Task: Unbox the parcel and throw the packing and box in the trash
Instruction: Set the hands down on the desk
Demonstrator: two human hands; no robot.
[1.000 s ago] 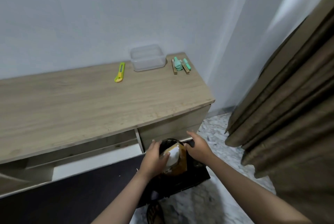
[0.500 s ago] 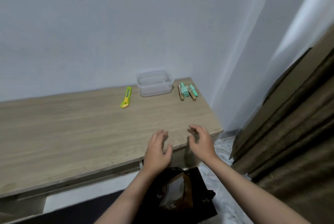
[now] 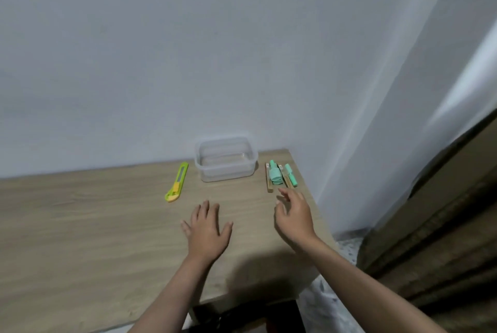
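Both of my hands are over the wooden desk top (image 3: 80, 238) and hold nothing. My left hand (image 3: 207, 227) has its fingers spread and straight, palm down. My right hand (image 3: 294, 215) is relaxed with fingers loosely bent, just short of the small green and wooden items (image 3: 279, 178) near the desk's right end. Only a dark sliver of the black trash bin (image 3: 242, 314) shows below the desk's front edge; the parcel box is out of sight.
A yellow-green utility knife (image 3: 177, 182) lies left of a clear plastic container (image 3: 225, 158) by the wall. A brown curtain (image 3: 435, 225) hangs at the right. Speckled floor (image 3: 322, 305) shows beyond the desk corner.
My hands let go of the brown box in the trash bin and rose over the desk top. The view tilted up, so the bin and box dropped out of sight.
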